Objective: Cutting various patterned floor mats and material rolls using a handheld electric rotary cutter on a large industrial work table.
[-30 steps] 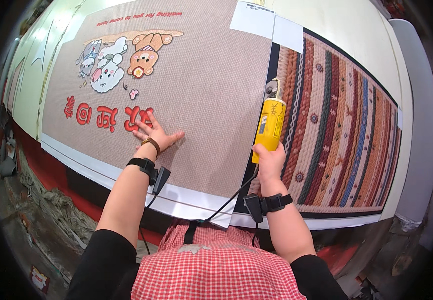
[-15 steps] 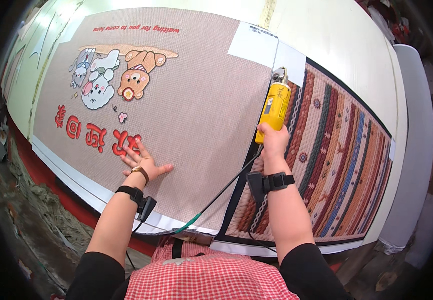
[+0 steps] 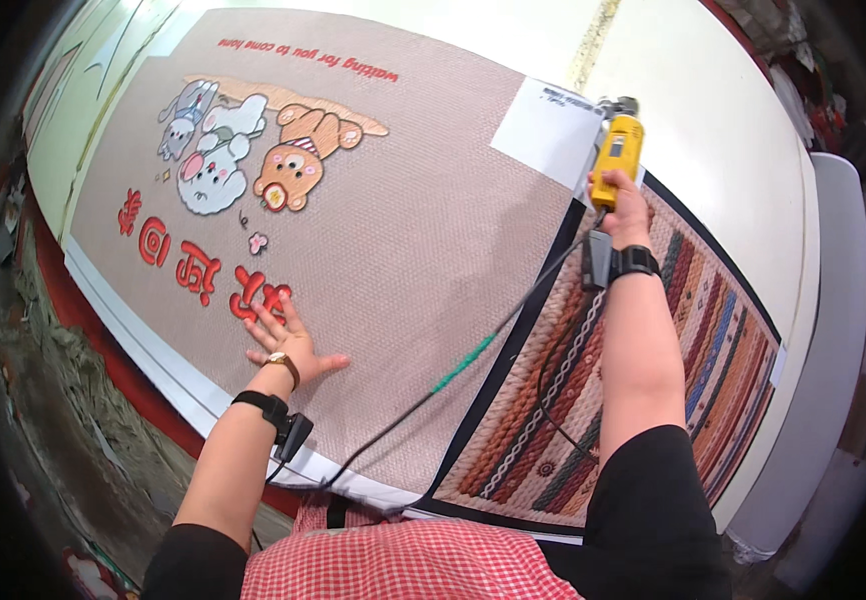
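Note:
My left hand (image 3: 293, 348) lies flat with fingers spread on a beige printed mat (image 3: 423, 250), beside its red lettering. On the mat are cartoon animals, seen upside down. My right hand (image 3: 623, 205) is wrapped round the yellow body of a corded electric rotary cutter (image 3: 621, 145). The cutter's metal head is by the white corner (image 3: 543, 125) at the mat's far right, close to the far end of the striped mat (image 3: 603, 370). From the cutter a black cable (image 3: 393, 422) with a green taped stretch runs back across the beige mat toward me.
Both mats lie on a pale table (image 3: 698, 110) with a yellowish seam at its far side. A grey rounded panel (image 3: 838, 300) stands along the right edge. Crumpled greenish cloth (image 3: 63, 370) and a red edge run along the left side.
My right hand has pushed the cutter away from me and to the right, along the line between the mats. The cable trails after it. My left hand stays spread on the beige mat.

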The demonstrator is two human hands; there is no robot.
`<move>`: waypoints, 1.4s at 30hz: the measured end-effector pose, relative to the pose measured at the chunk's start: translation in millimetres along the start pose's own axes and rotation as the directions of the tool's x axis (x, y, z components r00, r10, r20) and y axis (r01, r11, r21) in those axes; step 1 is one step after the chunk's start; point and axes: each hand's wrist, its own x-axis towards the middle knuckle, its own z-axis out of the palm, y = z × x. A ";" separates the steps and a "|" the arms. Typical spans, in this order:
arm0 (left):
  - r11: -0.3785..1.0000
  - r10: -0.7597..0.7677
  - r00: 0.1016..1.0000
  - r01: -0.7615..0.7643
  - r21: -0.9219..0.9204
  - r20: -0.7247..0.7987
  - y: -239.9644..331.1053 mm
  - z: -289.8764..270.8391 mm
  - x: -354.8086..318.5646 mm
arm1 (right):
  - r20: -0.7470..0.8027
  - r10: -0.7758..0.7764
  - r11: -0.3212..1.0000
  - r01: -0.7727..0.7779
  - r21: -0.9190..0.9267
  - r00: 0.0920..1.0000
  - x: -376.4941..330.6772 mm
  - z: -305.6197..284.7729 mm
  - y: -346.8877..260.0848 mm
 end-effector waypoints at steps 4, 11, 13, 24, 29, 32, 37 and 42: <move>0.999 -0.039 0.998 0.038 -0.024 -0.040 -21.4 6.6 -2.9 | 0.247 -0.035 0.984 -0.010 0.179 0.968 -104.3 1.4 -6.1; 0.993 0.062 0.981 -0.079 -0.088 -0.183 -27.7 19.1 -5.4 | 0.240 0.171 0.981 -0.142 -0.136 0.956 -347.4 -80.1 -19.7; 0.979 0.128 0.962 -0.161 -0.122 -0.239 -40.5 22.1 0.5 | 0.199 0.312 0.920 -0.243 -0.306 0.929 -398.7 -103.6 -22.3; 0.526 -0.015 0.838 -0.458 -0.717 -0.546 -148.8 268.6 -139.3 | 0.148 0.586 0.579 -0.284 -0.764 0.797 -523.6 -160.7 30.9; -0.086 0.263 0.947 0.212 -0.974 0.183 -121.8 292.0 -156.9 | 0.278 0.525 0.450 0.015 -0.893 0.804 -508.0 -166.9 41.1; -0.183 0.168 0.984 0.092 -0.979 0.061 -110.7 308.7 -154.8 | 0.350 0.543 0.393 0.138 -0.909 0.763 -495.1 -154.9 41.1; -0.271 0.078 0.997 0.039 -0.962 0.018 -102.6 306.8 -159.8 | 0.443 0.515 0.286 0.340 -0.896 0.734 -480.9 -142.1 40.6; -0.311 0.126 0.991 0.075 -0.947 0.037 -97.7 311.8 -160.4 | 0.479 0.503 0.278 0.391 -0.878 0.719 -474.5 -145.9 47.6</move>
